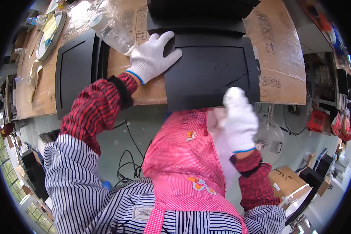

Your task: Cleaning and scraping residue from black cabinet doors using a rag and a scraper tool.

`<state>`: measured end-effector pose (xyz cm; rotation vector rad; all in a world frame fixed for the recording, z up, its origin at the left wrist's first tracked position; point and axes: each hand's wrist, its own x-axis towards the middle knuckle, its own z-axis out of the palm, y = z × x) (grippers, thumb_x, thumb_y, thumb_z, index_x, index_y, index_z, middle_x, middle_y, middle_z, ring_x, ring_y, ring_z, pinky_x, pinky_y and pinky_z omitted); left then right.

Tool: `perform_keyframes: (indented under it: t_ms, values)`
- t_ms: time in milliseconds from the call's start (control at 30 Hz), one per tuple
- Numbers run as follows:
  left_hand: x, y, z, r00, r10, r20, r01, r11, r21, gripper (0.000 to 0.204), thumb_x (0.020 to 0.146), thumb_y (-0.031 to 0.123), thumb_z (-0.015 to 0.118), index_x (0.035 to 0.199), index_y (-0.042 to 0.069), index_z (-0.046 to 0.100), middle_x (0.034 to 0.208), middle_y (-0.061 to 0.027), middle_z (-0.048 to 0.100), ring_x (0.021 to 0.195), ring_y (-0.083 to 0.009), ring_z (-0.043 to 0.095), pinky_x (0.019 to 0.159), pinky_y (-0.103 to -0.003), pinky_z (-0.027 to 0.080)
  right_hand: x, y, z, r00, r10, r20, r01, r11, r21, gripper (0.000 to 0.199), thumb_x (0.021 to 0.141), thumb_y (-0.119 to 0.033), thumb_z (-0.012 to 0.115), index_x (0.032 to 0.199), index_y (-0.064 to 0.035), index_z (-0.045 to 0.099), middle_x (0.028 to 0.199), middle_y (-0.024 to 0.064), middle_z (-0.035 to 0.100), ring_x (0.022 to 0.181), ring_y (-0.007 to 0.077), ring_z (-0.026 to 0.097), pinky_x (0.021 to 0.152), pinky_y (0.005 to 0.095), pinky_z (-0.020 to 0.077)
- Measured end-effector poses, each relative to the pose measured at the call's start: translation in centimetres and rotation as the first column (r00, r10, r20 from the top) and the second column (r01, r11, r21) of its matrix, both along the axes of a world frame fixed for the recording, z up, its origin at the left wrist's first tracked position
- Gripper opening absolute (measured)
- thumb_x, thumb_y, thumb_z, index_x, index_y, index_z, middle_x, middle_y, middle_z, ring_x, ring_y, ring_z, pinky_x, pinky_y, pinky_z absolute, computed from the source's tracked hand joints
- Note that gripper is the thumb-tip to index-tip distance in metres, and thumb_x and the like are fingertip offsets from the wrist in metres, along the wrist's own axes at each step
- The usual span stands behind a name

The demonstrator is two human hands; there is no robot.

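Note:
A black flat panel (212, 74) lies on the cardboard-covered table (152, 91), its near edge hanging over the table's front. My left hand (152, 56), in a white glove, rests flat with fingers spread on the panel's left edge. My right hand (239, 117), also gloved, is at the panel's near right corner and grips a pale cloth (218, 121) that hangs down over my pink apron. Both forearms wear red checked sleeve covers.
A second black panel (76, 70) lies at the left on the table. A clear plastic bottle (113, 35) lies just beyond my left hand. More black panels (199, 13) are stacked behind. A fan (271, 140), cables and a cardboard box (286, 181) sit on the floor.

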<state>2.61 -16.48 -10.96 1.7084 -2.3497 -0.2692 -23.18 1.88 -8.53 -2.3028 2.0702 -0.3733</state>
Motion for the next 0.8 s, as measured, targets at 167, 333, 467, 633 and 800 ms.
perform_keyframes:
  t_ms: [167, 333, 467, 633, 800]
  values:
    - [-1.1, -0.9, -1.1, 0.992, -0.022, -0.127, 0.015, 0.998, -0.053, 0.061, 0.091, 0.056, 0.070, 0.137, 0.017, 0.061, 0.126, -0.0127, 0.070, 0.110, -0.0332, 0.071, 0.093, -0.045, 0.058, 10.1, 0.5, -2.3, 0.913, -0.130, -0.387, 0.144, 0.990, 0.007, 0.027, 0.089, -0.020, 0.067, 0.113, -0.0081, 0.064, 0.092, 0.0108, 0.059, 0.071, 0.0262, 0.059, 0.059, 0.0438, 0.0509]
    - [-0.5, -0.9, -1.4, 0.994, 0.031, -0.104, -0.034, 0.999, -0.023, 0.061, 0.090, 0.056, 0.072, 0.136, 0.016, 0.063, 0.128, -0.0121, 0.070, 0.112, -0.0329, 0.071, 0.095, -0.044, 0.058, 4.5, -1.0, 0.2, 0.985, 0.155, -0.079, -0.159, 0.986, -0.046, 0.032, 0.089, -0.015, 0.066, 0.120, -0.0053, 0.064, 0.096, 0.0086, 0.060, 0.073, 0.0239, 0.059, 0.054, 0.0423, 0.0486]
    - [-1.0, -0.9, -0.5, 0.993, 0.055, -0.108, -0.052, 0.998, 0.031, 0.063, 0.089, 0.054, 0.073, 0.137, 0.016, 0.063, 0.126, -0.0116, 0.071, 0.112, -0.0322, 0.071, 0.096, -0.044, 0.057, -1.8, -0.2, -2.2, 0.974, -0.131, 0.183, 0.111, 0.987, 0.114, 0.028, 0.098, -0.017, 0.062, 0.123, -0.0042, 0.063, 0.105, 0.0106, 0.066, 0.080, 0.0240, 0.068, 0.062, 0.0379, 0.0561]
    - [-1.5, -0.9, -0.7, 0.991, 0.023, -0.128, -0.025, 1.000, -0.015, 0.061, 0.088, 0.053, 0.073, 0.136, 0.015, 0.065, 0.123, -0.0116, 0.072, 0.109, -0.0312, 0.072, 0.095, -0.044, 0.057, 11.5, 0.0, -2.0, 0.816, -0.223, -0.534, 0.141, 0.972, -0.190, 0.019, 0.100, -0.022, 0.059, 0.111, -0.0069, 0.062, 0.089, 0.0083, 0.062, 0.067, 0.0210, 0.063, 0.057, 0.0361, 0.0533]
    - [-0.6, -0.7, -0.6, 0.987, 0.038, -0.155, -0.041, 0.999, -0.022, 0.060, 0.089, 0.052, 0.074, 0.135, 0.015, 0.065, 0.121, -0.0112, 0.072, 0.110, -0.0296, 0.072, 0.096, -0.042, 0.057, -5.4, -1.4, -3.2, 0.981, -0.164, 0.104, 0.175, 0.979, -0.105, 0.014, 0.105, -0.018, 0.055, 0.107, -0.0106, 0.067, 0.063, -0.0010, 0.047, 0.047, 0.0137, 0.048, 0.041, 0.0326, 0.0421]
